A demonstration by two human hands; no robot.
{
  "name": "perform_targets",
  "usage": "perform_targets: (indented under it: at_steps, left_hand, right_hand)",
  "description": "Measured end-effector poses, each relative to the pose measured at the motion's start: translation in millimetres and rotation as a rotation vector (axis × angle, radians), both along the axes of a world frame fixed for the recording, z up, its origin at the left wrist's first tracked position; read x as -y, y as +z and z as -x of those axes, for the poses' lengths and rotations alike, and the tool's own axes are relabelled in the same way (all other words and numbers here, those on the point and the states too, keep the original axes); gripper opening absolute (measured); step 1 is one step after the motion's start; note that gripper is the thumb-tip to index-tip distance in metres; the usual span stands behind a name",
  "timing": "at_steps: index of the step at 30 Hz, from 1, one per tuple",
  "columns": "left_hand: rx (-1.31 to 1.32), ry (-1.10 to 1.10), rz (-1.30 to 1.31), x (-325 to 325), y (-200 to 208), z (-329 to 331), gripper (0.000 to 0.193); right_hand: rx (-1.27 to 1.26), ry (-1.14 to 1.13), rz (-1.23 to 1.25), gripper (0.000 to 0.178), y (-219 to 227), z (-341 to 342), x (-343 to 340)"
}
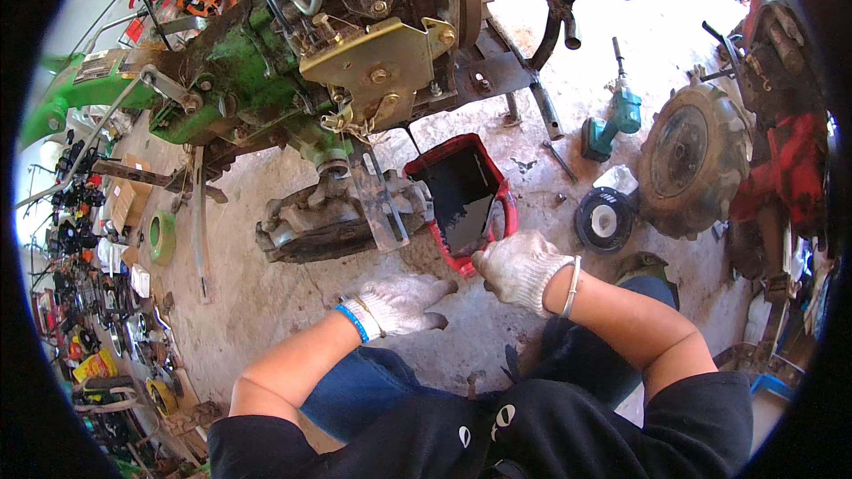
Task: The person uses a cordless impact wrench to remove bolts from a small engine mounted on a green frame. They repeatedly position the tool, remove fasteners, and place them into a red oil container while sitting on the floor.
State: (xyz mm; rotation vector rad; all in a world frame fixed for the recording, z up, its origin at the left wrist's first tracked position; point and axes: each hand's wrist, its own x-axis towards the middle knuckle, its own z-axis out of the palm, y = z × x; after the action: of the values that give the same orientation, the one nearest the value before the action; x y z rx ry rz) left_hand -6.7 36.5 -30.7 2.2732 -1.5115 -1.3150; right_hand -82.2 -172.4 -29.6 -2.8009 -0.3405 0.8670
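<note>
In a whitish work glove, my right hand is closed at the near right corner of a red cut-open jug and appears to grip its rim. Dark oil lies inside the jug, and a thin dark line runs down to its far left edge from the machine above. My left hand, gloved too, is held left of the jug's near end with fingers stretched out and nothing in them. Over the jug stands a green machine with a metal bracket and a lugged tyre.
A teal cordless impact wrench stands right of the jug, near a black round part with a white centre. Farther right is a red machine with a tyred wheel. Tools and parts crowd the left side.
</note>
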Motion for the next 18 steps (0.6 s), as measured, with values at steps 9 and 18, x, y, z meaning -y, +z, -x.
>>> perform_targets:
  at_steps: [9, 18]
  left_hand:
    - [-0.008, -0.009, 0.032, 1.5, 1.7, 1.9, 0.059]
    - [-0.010, 0.009, 0.046, 3.1, -1.4, 2.0, 0.057]
  right_hand:
    - [0.080, 0.044, -0.003, 0.020, -4.0, 5.1, -3.7]
    - [0.024, 0.010, -0.027, 0.024, 2.5, 2.4, -0.3]
